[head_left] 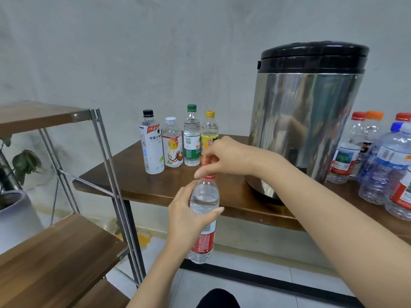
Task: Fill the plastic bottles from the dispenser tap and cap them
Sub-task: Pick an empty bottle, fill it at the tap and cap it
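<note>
Bottle, clear plastic, red label, water-filled: held upright in front of the counter edge, left hand wrapped round its upper body. Red cap: on the neck, pinched by right hand. Steel dispenser: on counter, right.

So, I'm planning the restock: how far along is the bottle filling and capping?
Apparently done: four capped bottles stand in a row left of the dispenser. In hand: the left hand grips a water-filled red-label bottle while the right hand pinches its red cap. Left: likely the clustered bottles right of the dispenser, which look empty.
</note>
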The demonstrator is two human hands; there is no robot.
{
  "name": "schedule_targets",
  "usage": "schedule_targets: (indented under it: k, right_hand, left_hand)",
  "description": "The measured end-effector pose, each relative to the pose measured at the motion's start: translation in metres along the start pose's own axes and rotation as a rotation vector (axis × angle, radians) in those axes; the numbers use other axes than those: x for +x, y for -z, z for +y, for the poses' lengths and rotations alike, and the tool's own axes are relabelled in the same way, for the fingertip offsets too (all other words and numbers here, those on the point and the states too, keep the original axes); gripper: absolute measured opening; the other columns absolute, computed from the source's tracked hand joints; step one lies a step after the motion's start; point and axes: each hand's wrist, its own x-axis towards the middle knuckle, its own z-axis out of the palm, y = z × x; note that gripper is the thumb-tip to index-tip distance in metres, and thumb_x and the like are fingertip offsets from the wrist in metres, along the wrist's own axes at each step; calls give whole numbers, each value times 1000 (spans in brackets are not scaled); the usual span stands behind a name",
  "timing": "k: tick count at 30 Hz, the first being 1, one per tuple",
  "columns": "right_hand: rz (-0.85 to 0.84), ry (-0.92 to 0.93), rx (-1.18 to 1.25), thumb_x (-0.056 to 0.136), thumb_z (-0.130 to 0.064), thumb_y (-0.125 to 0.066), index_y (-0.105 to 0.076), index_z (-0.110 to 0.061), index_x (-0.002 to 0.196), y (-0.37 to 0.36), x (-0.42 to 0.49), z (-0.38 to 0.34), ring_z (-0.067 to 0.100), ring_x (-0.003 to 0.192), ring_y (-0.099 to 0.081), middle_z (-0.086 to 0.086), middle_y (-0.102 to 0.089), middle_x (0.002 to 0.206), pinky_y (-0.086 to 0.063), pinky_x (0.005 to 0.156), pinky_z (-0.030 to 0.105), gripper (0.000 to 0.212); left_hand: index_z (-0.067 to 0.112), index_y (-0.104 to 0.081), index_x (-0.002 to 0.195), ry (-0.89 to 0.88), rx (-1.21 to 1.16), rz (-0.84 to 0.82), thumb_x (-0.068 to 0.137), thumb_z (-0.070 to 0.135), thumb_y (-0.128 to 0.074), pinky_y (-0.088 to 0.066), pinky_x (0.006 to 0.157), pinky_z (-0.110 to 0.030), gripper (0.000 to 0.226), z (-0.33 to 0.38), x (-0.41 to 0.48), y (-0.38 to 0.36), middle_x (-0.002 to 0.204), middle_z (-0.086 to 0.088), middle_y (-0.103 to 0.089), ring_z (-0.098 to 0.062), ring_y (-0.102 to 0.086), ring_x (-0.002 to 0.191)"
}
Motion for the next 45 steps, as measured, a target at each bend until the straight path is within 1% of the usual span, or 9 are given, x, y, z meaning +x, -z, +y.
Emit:
schedule_targets:
  k: [3, 7, 13, 16, 21, 24, 28, 37, 45]
  right_hand:
    - [40, -30, 35, 79, -62, -68, -68, -14, 91, -3, 1, 3, 11, 75, -56, -1, -66, 83, -44, 68, 27, 50]
    - [-55, 42, 166, 86, -30, -75, -65, -25, 124, 13, -7, 8, -3, 93, -59, -12, -67, 113, -46, 80, 8, 40]
    - [113, 47, 243, 84, -22, -77, -73, -15, 108, -1, 2, 11, -6, 82, -60, -8, -70, 97, -45, 75, 6, 26]
    - [159, -30, 320, 90, -30, -69, -59, -18, 130, -9, -3, 17, 4, 96, -61, -5, -63, 118, -45, 80, 10, 42]
    - [-49, -150, 462, 79, -26, -81, -20, -23, 152, -57, -5, 26, 13, 125, -52, -5, -46, 144, -44, 105, 30, 95]
    - [196, -191, 692, 76, -23, -84, -26, -24, 146, -95, 18, 21, 12, 118, -59, -5, -60, 132, -49, 101, 30, 91]
    - [485, -372, 759, 75, -24, -85, -38, -20, 136, -111, 50, 40, 19, 113, -63, -1, -64, 124, -53, 96, 41, 77]
    - [750, -676, 522, 77, -20, -83, -33, -12, 132, -89, 123, 118, 34, 118, -57, 11, -54, 131, -48, 93, 46, 75]
    - [778, -719, 495, 81, -23, -79, -28, -12, 139, -112, 143, 153, 36, 119, -56, 14, -52, 133, -49, 92, 49, 78]
  left_hand:
    - [46, -56, 117, 10, -13, -6, 62, 31, -92, -50, 83, -12, 67, -3, 1, 0, 111, 17, -63, 2, -61, 103]
    - [36, -61, 122, 31, -50, 2, 62, 33, -92, -56, 86, -27, 67, -8, 5, 3, 112, 14, -66, 0, -63, 102]
    - [40, -60, 120, 49, -62, 12, 60, 36, -91, -57, 86, -28, 67, -6, 10, 1, 111, 14, -67, -2, -64, 101]
    - [33, -62, 123, 65, -92, 62, 60, 35, -90, -57, 86, -28, 68, -2, 25, 8, 112, 13, -68, -2, -65, 101]
    - [26, -62, 123, -34, -81, 192, 63, 37, -90, -53, 86, -21, 67, 13, 77, 16, 111, 12, -68, -2, -64, 100]
    - [23, -60, 124, -78, -80, 221, 67, 34, -90, -52, 88, -17, 66, 15, 104, 3, 112, 13, -66, 0, -62, 103]
    - [29, -34, 149, -11, -207, 61, 86, 39, -73, -39, 107, -26, 75, -4, 121, -14, 145, 15, -45, -5, -43, 133]
    - [12, -27, 152, 37, 619, 111, 95, 61, -10, -7, 123, -49, 77, -99, 120, -47, 160, -11, -27, -28, -15, 150]
    - [15, -36, 147, -18, 629, 201, 99, 57, -10, -15, 122, -46, 70, -107, 123, -52, 153, -6, -38, -25, -25, 147]
